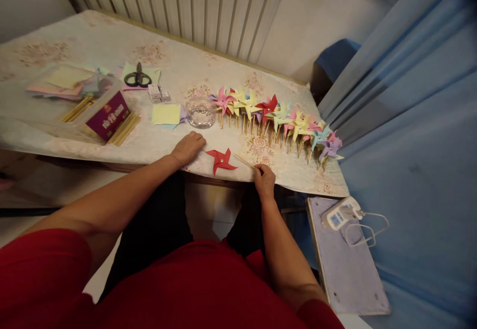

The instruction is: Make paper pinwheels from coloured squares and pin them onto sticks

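My right hand (265,181) is closed on one end of a thin wooden stick (244,160), which points left over the tablecloth. A red paper pinwheel head (221,160) with a shiny centre lies flat near the table's front edge, just left of the stick's free end and apart from it. To the left of that pinwheel, my left hand (189,148) rests on the cloth with its fingers loosely extended and nothing visible in them. Beyond my left hand stands a clear round dish (201,115) of small shiny pieces.
Several finished pinwheels on sticks (278,115) lie in a row at right. Coloured paper squares (166,114), small boxes (158,93) and black scissors (138,77) are at left. A clear plastic bin (80,126) holds sticks and paper. A grey device (341,213) lies on a stool (350,269).
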`<act>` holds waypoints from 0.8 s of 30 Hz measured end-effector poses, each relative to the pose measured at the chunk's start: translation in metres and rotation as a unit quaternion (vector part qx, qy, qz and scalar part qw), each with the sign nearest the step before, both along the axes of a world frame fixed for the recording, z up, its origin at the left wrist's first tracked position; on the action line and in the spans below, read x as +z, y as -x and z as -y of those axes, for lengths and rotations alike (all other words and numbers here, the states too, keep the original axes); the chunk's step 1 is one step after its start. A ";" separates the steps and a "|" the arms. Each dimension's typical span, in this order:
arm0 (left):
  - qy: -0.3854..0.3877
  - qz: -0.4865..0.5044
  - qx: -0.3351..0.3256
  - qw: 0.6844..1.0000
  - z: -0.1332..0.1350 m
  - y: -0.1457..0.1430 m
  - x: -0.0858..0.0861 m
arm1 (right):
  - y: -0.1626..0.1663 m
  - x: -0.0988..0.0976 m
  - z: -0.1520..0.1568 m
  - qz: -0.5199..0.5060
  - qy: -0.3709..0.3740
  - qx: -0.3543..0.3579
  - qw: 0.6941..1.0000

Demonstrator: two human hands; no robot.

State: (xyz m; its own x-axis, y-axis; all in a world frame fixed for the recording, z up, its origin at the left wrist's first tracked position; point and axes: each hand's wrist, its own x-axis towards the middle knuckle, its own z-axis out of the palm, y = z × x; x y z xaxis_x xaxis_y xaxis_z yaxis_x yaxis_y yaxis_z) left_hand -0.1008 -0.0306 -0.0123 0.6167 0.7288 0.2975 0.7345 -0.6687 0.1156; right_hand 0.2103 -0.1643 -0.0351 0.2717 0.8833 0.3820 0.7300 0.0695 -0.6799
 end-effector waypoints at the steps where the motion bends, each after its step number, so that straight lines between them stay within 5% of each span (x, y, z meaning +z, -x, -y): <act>1: -0.006 0.031 0.016 0.999 0.004 -0.002 0.000 | 0.000 0.000 0.000 0.003 -0.001 0.006 1.000; 10: 0.030 0.110 -0.092 0.989 0.056 -0.033 0.004 | 0.000 0.003 0.003 0.034 0.009 0.041 0.999; 24: 0.054 0.054 -0.035 0.997 0.064 -0.052 -0.002 | 0.002 0.002 0.007 0.097 0.021 0.043 0.994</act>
